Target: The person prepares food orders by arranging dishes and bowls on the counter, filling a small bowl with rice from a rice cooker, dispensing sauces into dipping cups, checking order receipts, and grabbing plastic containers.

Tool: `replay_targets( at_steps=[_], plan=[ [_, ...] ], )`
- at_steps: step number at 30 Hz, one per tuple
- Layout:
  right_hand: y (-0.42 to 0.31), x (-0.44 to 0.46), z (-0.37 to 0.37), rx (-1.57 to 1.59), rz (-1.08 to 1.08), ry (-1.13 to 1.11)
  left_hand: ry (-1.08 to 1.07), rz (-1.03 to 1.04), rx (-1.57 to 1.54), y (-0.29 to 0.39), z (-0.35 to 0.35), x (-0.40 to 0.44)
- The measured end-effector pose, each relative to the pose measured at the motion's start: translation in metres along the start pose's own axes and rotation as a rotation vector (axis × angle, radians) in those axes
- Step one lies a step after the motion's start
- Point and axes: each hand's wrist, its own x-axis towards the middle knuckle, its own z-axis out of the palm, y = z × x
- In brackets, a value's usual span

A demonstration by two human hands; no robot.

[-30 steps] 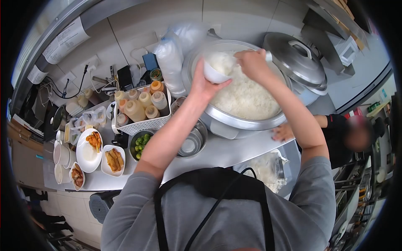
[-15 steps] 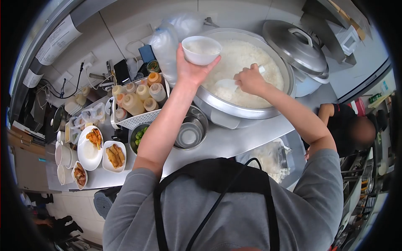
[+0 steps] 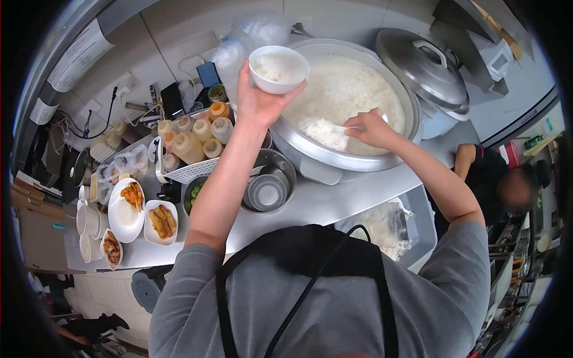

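In my left hand (image 3: 262, 102) a white bowl (image 3: 285, 83) is held up and tilted, with some cooked rice (image 3: 271, 68) inside. My right hand (image 3: 373, 128) grips a rice paddle by its white handle (image 3: 384, 118). A heap of rice (image 3: 325, 132) covers the paddle's blade, over the near left part of the large rice pot (image 3: 412, 101). White rice (image 3: 358, 77) fills much of that pot. The bowl is just beyond the pot's left rim.
A large metal lid (image 3: 421, 68) leans at the right of the pot. Left of my arm are a white basket of sauce bottles (image 3: 188, 148), steel bowls (image 3: 280, 206) and plates of food (image 3: 119, 221). A person (image 3: 477, 179) is at the right.
The paddle has come up loaded with rice, and my right hand has shifted slightly right and down. My left hand has moved the bowl a little left, tipping its opening more towards me.
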Motion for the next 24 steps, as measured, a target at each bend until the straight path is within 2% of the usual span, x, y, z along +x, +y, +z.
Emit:
replay_targets(
  at_steps=[2, 4, 8, 11, 13, 14, 16, 17, 18, 19, 23, 24],
  plan=[
    [0.006, -0.003, -0.008, 0.03, -0.004, 0.026, -0.002, -0.004, 0.029, 0.0, -0.001, 0.002],
    [0.013, -0.004, -0.016, 0.313, 0.206, -0.139, -0.004, -0.008, 0.06, 0.0, -0.002, 0.004],
    [0.042, -0.002, -0.024, 0.48, 0.204, -0.156, -0.014, -0.08, 0.131, 0.001, -0.007, 0.009],
    [0.048, 0.006, -0.052, 0.478, 0.206, -0.089, -0.018, -0.114, 0.25, -0.005, -0.007, 0.014],
    [0.05, 0.018, -0.073, 0.411, 0.195, 0.076, -0.005, -0.119, 0.344, -0.015, -0.007, 0.018],
    [0.044, 0.026, -0.081, 0.408, 0.192, 0.08, 0.061, -0.156, 0.377, -0.022, -0.006, 0.02],
    [0.01, 0.043, -0.09, -0.539, -0.216, 0.662, 0.114, -0.193, 0.411, -0.044, 0.002, 0.025],
    [0.001, 0.048, -0.084, -0.544, -0.215, 0.667, 0.124, -0.212, 0.259, -0.055, 0.008, 0.027],
    [-0.006, 0.052, -0.074, -0.678, -0.224, 0.584, 0.132, -0.229, 0.109, -0.062, 0.012, 0.029],
    [-0.009, 0.054, -0.068, -0.81, -0.233, 0.5, 0.124, -0.227, 0.114, -0.065, 0.011, 0.033],
    [-0.011, 0.054, -0.07, -0.755, -0.091, 0.443, 0.024, -0.201, 0.01, -0.069, -0.002, 0.043],
    [-0.013, 0.051, -0.079, -0.604, -0.03, 0.506, -0.006, -0.192, -0.001, -0.069, -0.003, 0.043]
  ],
)
